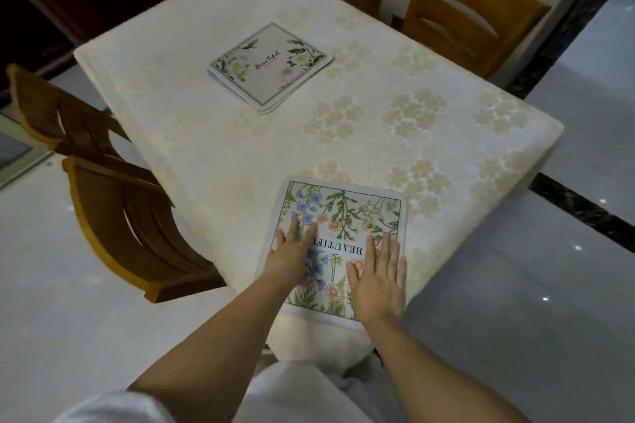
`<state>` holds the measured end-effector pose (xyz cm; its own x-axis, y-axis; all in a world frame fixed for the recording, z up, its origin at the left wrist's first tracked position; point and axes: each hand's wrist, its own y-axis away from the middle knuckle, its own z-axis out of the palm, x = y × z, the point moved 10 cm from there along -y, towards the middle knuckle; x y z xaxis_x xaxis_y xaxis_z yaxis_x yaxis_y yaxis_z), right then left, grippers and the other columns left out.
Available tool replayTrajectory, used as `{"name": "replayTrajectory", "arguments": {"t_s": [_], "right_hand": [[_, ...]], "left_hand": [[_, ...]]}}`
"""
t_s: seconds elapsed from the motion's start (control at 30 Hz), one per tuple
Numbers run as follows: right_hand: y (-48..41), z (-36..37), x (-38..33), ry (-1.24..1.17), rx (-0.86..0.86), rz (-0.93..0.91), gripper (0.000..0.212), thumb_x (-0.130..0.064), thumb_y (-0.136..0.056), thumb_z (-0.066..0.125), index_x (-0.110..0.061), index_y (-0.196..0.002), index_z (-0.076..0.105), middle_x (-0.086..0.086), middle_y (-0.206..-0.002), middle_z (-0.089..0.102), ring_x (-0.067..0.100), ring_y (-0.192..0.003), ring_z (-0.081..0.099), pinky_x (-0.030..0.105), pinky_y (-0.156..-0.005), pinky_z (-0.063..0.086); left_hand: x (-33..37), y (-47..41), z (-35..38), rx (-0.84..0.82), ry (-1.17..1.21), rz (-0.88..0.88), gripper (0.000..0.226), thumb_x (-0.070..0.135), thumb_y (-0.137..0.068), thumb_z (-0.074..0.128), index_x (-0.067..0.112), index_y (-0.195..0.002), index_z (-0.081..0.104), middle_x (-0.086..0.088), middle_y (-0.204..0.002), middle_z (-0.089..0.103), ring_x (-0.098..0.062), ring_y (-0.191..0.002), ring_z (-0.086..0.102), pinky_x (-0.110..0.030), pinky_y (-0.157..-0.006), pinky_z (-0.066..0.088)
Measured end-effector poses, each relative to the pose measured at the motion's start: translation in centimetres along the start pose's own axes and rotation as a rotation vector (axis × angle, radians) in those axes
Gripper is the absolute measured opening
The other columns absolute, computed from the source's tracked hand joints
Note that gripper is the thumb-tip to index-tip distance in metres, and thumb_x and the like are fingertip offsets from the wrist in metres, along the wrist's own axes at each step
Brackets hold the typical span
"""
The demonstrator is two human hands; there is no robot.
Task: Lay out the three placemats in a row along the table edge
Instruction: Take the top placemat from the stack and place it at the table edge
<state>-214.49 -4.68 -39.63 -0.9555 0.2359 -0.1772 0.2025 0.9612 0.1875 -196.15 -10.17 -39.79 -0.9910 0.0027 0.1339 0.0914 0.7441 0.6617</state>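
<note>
I see a wildflower placemat (pixel 338 244) lying flat at the near edge of the table (pixel 192 120), its near border right at the drop of the cream flowered tablecloth (pixel 429 113); the word BEAUTIFUL on it reads upside down from my view. The left hand (pixel 292 252) lies palm down on the mat's left half, fingers spread and extended, gripping nothing; the right hand (pixel 379 278) lies palm down on the right half, fingers straight and loosely together, also flat and closed around nothing; both press on the mat's surface rather than holding its edge.

Further back, near the middle of the table, sits a stack of placemats (pixel 269 67), turned at an angle to the table edges; the top one shows pale blossoms and a script word; lower edges peek out beneath it at the near left side, but I cannot tell how many mats lie under it; the stack is well apart from the wildflower mat.

There are no containers on the table that I can make out; the cloth bears only the mats.

Wooden chairs stand round the table: two on the left (pixel 113 203), at least two on the far right (pixel 470 7); the floor (pixel 515 302) is pale and glossy with a dark border strip.
</note>
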Motion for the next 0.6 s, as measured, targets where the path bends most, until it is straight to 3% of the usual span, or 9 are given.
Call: {"name": "replayTrajectory", "arguments": {"t_s": [0.2,0.37,0.43,0.5,0.53,0.6], "right_hand": [[3.2,0.9,-0.1,0.032,-0.107,-0.050,0.084,-0.068,-0.087,-0.011,-0.018,-0.155,-0.013,0.008,-0.163,-0.018,0.026,-0.149,-0.022,0.044,-0.122,-0.008],[3.9,0.5,-1.0,-0.035,-0.149,0.043,0.075,-0.056,-0.100,0.026,-0.017,-0.157,-0.003,0.008,-0.165,-0.013,0.027,-0.152,-0.011,0.042,-0.124,0.000],[5.1,0.2,-2.5,-0.094,-0.161,0.093,0.065,-0.040,-0.103,0.036,-0.014,-0.157,0.012,0.011,-0.166,0.000,0.028,-0.152,0.001,0.042,-0.124,0.010],[6.8,-1.0,-6.0,-0.175,-0.113,0.052,0.049,-0.027,-0.101,0.044,-0.013,-0.148,0.039,0.012,-0.157,0.033,0.029,-0.144,0.030,0.041,-0.117,0.029],[7.5,-2.2,-8.1,-0.227,-0.053,0.019,0.041,-0.026,-0.099,0.047,-0.015,-0.139,0.050,0.010,-0.144,0.050,0.028,-0.132,0.044,0.040,-0.109,0.037],[8.5,-5.5,-12.4,-0.347,0.086,-0.010,0.032,-0.027,-0.097,0.053,-0.017,-0.126,0.062,0.005,-0.123,0.064,0.026,-0.111,0.059,0.039,-0.095,0.048]], "left_hand": [[-0.6,1.1,1.8,0.024,-0.037,-0.007,0.092,0.008,-0.095,0.057,0.040,-0.155,-0.005,-0.008,-0.163,-0.022,-0.045,-0.149,-0.005,-0.054,-0.114,0.033],[-1.2,4.0,2.9,0.015,-0.211,0.114,0.082,0.013,-0.094,0.053,0.027,-0.157,0.003,-0.017,-0.162,-0.002,-0.042,-0.147,0.007,-0.047,-0.119,0.023],[-1.9,5.9,2.8,-0.038,-0.169,0.142,0.060,0.015,-0.095,0.049,0.017,-0.151,0.030,-0.020,-0.153,0.025,-0.038,-0.142,0.026,-0.045,-0.113,0.035],[-3.5,8.4,1.6,-0.075,-0.088,0.137,0.044,0.024,-0.095,0.048,0.012,-0.136,0.051,-0.017,-0.139,0.045,-0.032,-0.129,0.047,-0.042,-0.102,0.046],[-4.8,9.7,0.1,-0.050,-0.020,0.139,0.043,0.031,-0.093,0.052,0.014,-0.133,0.055,-0.013,-0.136,0.051,-0.030,-0.122,0.054,-0.040,-0.098,0.048],[-8.6,12.8,-4.8,0.108,0.110,0.141,0.041,0.042,-0.091,0.060,0.024,-0.128,0.060,-0.004,-0.127,0.060,-0.026,-0.111,0.061,-0.038,-0.091,0.052]]}}
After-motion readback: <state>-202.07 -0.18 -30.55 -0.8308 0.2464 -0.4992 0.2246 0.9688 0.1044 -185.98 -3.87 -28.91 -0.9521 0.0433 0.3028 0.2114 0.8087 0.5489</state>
